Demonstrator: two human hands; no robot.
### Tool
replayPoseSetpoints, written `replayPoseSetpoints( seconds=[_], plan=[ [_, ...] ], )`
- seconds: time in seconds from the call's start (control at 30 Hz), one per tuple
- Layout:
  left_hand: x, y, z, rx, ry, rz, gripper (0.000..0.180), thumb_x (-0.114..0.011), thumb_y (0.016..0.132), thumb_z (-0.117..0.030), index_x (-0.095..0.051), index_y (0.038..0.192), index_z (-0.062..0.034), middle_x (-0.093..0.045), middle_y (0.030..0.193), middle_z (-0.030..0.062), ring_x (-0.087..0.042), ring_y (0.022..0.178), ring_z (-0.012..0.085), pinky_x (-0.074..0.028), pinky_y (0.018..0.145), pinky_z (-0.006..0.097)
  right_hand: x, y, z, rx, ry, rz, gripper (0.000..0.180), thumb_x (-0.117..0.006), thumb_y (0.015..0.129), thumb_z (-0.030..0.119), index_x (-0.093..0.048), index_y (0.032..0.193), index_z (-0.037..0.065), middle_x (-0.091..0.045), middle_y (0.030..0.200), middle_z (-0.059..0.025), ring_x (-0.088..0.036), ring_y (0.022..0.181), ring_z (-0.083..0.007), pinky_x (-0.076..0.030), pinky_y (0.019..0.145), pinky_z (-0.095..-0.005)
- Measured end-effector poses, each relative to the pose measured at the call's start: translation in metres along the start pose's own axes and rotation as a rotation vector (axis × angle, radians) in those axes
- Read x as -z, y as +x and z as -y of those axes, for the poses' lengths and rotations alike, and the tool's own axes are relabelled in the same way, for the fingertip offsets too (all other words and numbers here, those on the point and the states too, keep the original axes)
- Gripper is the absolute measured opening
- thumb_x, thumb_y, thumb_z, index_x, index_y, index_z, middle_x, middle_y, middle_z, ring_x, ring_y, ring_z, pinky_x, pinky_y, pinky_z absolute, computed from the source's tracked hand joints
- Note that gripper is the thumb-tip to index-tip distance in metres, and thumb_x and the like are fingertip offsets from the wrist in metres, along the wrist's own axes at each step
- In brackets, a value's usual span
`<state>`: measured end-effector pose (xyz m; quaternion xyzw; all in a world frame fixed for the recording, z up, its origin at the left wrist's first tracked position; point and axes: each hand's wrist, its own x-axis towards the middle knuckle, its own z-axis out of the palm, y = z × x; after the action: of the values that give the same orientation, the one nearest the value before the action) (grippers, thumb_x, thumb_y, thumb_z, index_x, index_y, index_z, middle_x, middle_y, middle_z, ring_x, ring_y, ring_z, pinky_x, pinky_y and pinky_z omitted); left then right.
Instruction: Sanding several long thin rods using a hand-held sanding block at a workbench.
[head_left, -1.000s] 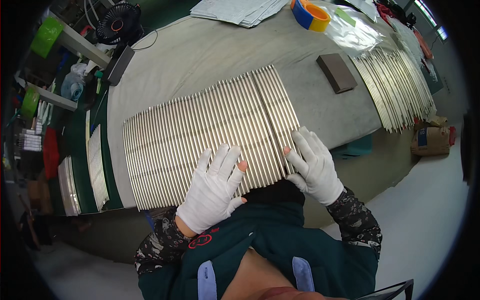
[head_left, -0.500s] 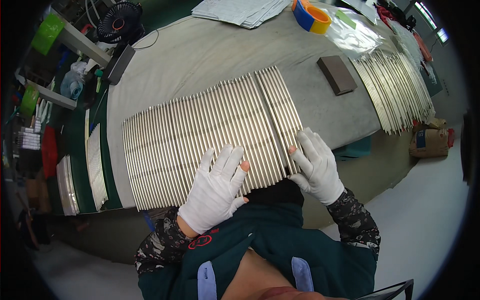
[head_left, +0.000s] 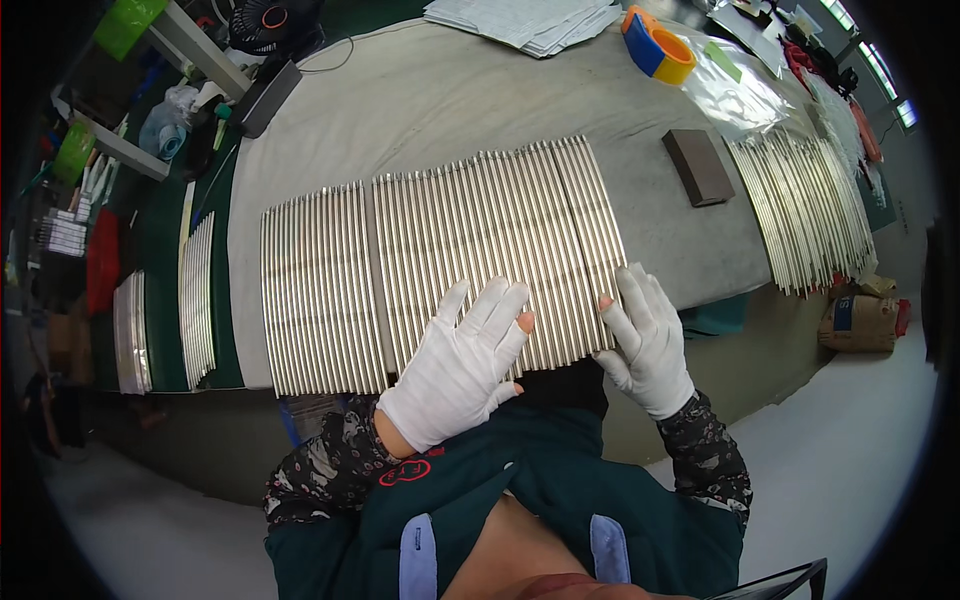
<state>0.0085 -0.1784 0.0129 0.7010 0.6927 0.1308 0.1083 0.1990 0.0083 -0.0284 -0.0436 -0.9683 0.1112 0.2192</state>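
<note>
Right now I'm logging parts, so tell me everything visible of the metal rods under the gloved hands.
The metal rods look silvery with a pale gold sheen, slim and straight, lying side by side on the grey cloth, a gap left of centre, far ends uneven. The left gloved hand lies across them; the right gloved hand is at their right edge.

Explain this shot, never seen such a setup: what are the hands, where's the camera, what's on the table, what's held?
No machine: a person's own white-gloved hands. The fisheye camera sits on their head, looking down, so straight edges bend. On the grey-topped table lies a row of shiny rods, with a gap toward its left. The left hand lies over the row; the right hand is at its right edge. Neither visibly grips anything. Further right: a brown block and more rods.
</note>
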Motion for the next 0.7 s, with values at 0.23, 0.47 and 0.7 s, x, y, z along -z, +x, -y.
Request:
replayPoseSetpoints(
  seconds=[0.23, 0.47, 0.7],
  plan=[
    [-0.006, 0.001, -0.001, -0.024, -0.031, -0.049, 0.075, -0.078, 0.070, -0.027, -0.044, 0.130, 0.0028, -0.039, 0.144, 0.0208, -0.038, 0.135, 0.0370, -0.029, 0.109, 0.055, -0.001, -0.003, -0.003, -0.010, -0.007, -0.036, 0.060, -0.050, 0.095, 0.045, -0.036, 0.143, 0.011, -0.043, 0.135, -0.0275, -0.048, 0.120, -0.0479, -0.043, 0.099, -0.0559],
    [-0.013, 0.001, -0.001, -0.056, -0.067, -0.118, 0.075, -0.077, 0.071, -0.022, -0.041, 0.133, 0.0025, -0.042, 0.142, 0.0214, -0.041, 0.133, 0.0377, -0.031, 0.109, 0.054, 0.000, -0.002, -0.001, 0.012, -0.032, -0.032, 0.060, -0.043, 0.099, 0.046, -0.033, 0.144, 0.008, -0.044, 0.133, -0.0295, -0.049, 0.114, -0.0492, -0.044, 0.093, -0.0556],
    [-0.009, 0.008, -0.004, -0.051, -0.087, -0.109, 0.073, -0.079, 0.071, -0.032, -0.050, 0.130, 0.0004, -0.043, 0.141, 0.0215, -0.040, 0.133, 0.0367, -0.031, 0.109, 0.053, 0.009, 0.007, 0.018, -0.024, 0.025, 0.056, 0.066, -0.058, 0.087, 0.042, -0.040, 0.137, 0.003, -0.043, 0.131, -0.0297, -0.046, 0.117, -0.0510, -0.038, 0.096, -0.0599]
  ],
)
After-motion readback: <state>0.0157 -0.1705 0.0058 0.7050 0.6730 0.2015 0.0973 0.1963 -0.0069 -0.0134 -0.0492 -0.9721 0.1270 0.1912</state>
